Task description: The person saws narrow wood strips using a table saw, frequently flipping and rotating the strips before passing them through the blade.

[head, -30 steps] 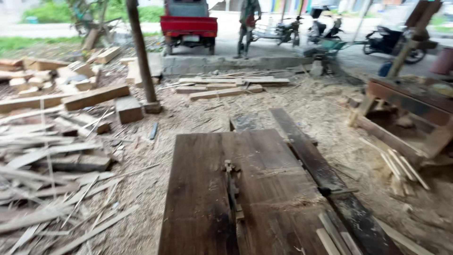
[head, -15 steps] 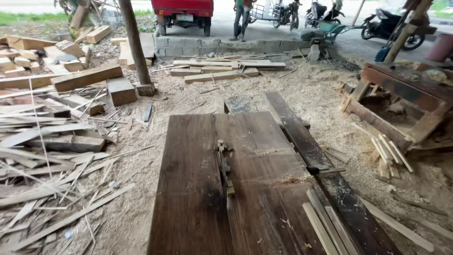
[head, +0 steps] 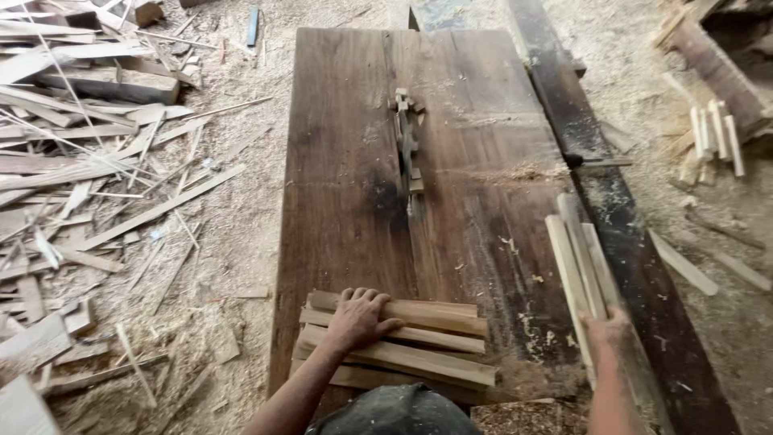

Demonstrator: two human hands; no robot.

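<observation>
From the head camera, your left hand (head: pixel 356 319) lies palm down, fingers spread, on a loose stack of wooden slats (head: pixel 403 342) at the near end of the dark table (head: pixel 338 161). It presses flat on the top pieces; nothing is closed around them. Your right hand (head: pixel 609 329) is at the near ends of a second bundle of slats (head: pixel 576 266), which runs along the table's right edge beside the dark rail (head: pixel 588 153). The hand seems to have hold of those ends, but the fingers are hidden under the wood, so you cannot tell how tightly it is closed.

These slats look like light, dry, rough-sawn strips: stiff along their length, thin enough to snap if levered, and likely splintery. They lie crossed and uneven, so they will probably slide over one another; take them as a squared bundle near the middle, thumb over, fingers under, not by one end.

The saw blade (head: pixel 405 153) stands in its slot up the middle of the table, well apart from both hands. Offcuts and sawdust (head: pixel 121 201) cover the ground to the left
</observation>
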